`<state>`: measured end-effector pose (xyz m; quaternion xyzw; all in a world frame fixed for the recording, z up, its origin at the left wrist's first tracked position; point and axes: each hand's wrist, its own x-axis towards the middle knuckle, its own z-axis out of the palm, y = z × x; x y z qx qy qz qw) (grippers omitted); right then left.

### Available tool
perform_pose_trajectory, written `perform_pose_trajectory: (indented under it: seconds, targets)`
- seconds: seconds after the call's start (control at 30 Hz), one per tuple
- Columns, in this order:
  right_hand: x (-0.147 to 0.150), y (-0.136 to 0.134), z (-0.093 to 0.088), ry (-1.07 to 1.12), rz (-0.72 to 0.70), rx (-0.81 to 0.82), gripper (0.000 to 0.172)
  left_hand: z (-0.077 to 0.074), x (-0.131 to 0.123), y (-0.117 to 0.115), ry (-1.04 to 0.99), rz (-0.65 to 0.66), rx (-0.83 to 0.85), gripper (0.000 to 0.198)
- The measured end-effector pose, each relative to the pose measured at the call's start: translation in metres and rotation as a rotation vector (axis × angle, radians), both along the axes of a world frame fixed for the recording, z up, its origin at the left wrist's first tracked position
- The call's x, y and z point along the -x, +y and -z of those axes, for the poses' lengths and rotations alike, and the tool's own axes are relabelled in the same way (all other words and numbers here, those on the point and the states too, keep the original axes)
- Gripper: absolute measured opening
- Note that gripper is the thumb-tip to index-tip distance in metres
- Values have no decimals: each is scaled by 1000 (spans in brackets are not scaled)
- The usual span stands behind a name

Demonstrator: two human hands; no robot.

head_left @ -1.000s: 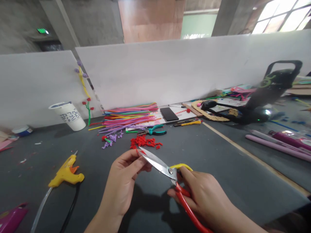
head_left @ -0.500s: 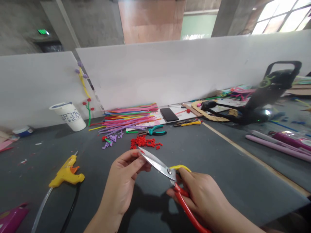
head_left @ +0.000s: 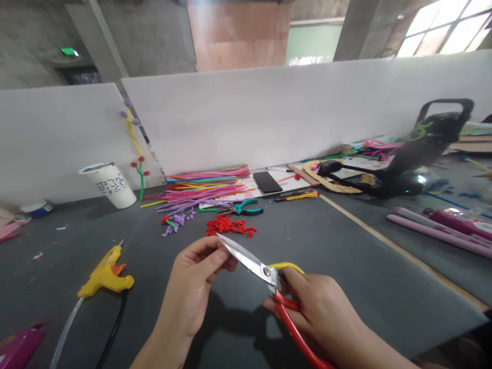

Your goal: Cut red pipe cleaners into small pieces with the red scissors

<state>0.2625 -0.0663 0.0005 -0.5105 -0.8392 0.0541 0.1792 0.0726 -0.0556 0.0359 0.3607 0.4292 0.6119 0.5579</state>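
My right hand [head_left: 323, 305] grips scissors [head_left: 246, 259] with red and yellow handles, their blades close together and pointing up to the left. The tip rests by the fingertips of my left hand [head_left: 192, 287], which is closed in a pinch. A small red piece of pipe cleaner was between those fingertips; now it is mostly hidden behind finger and blade. Just beyond lies a heap of cut red pipe cleaner pieces [head_left: 225, 225], with purple pieces [head_left: 177, 223] to its left.
A yellow glue gun [head_left: 105, 274] lies at left, below a white cup [head_left: 111, 187]. Pipe cleaners [head_left: 207, 189], teal pliers [head_left: 248, 207], a phone [head_left: 267, 182] and a utility knife [head_left: 302, 196] lie farther back. A black lamp-like device [head_left: 418, 154] stands right.
The scissors' tip has shifted slightly left over my left fingertips, and the red piece shows less. Both hands otherwise keep nearly the same place.
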Motion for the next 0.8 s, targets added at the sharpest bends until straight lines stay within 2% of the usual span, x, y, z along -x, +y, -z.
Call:
perform_pose_trajectory:
  seconds: [0.13,0.23,0.47,0.57,0.67,0.8]
  targets:
    - [-2,3,-2,-1,28,14,40,-1,1,1,69,-33,-23,6]
    - [-1,6,-6,133,77,129,34,-2,-1,1,82,3,11,4]
    - [8,13,-19,832,75,657,15,1,-16,-5,96,429,166,5]
    - [12,14,-24,1012,-1,765,13,6,-20,-8,85,527,216,5]
    - [16,13,-27,1048,-70,845,9,9,-21,-9,95,568,241,4]
    - [18,13,-29,1027,-61,869,7,12,-20,-7,65,583,238,7]
